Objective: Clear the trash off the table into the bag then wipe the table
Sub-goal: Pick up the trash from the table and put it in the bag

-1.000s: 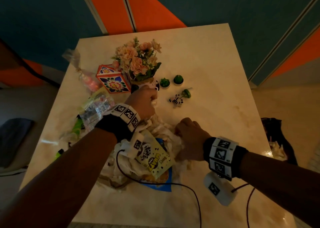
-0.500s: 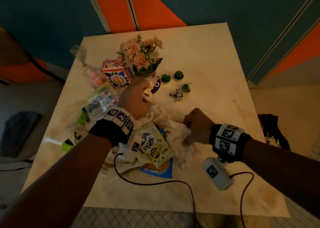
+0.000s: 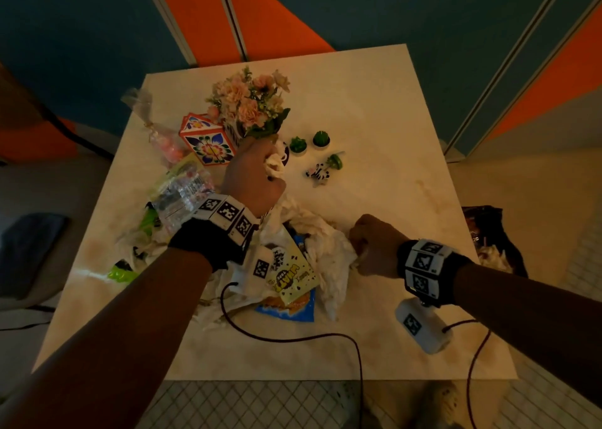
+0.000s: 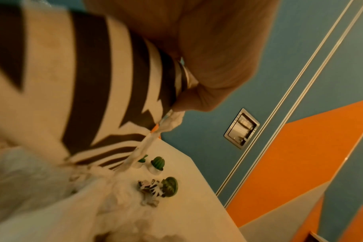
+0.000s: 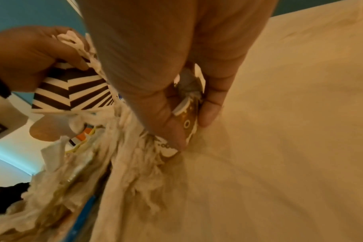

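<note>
The left hand (image 3: 252, 176) is fisted round a black-and-white striped paper cup (image 5: 72, 93) and a wad of crumpled white tissue (image 3: 274, 164), raised just in front of the pink flower bouquet (image 3: 250, 102) and the floral-printed red box (image 3: 207, 140). The right hand (image 3: 374, 246) curls thumb and fingers (image 5: 209, 113) round a small brown-and-white wrapper (image 5: 186, 124) at the right edge of the heap of crumpled white tissues (image 3: 325, 259), low on the cream marble table (image 3: 374, 135). The heap, with a yellow snack packet (image 3: 291, 274) on it, lies between the forearms, two small green cactus candles (image 3: 309, 142) and a zebra figurine (image 3: 319, 172) stand beyond, and the dark trash bag (image 3: 488, 233) sits off the table's right side.
</note>
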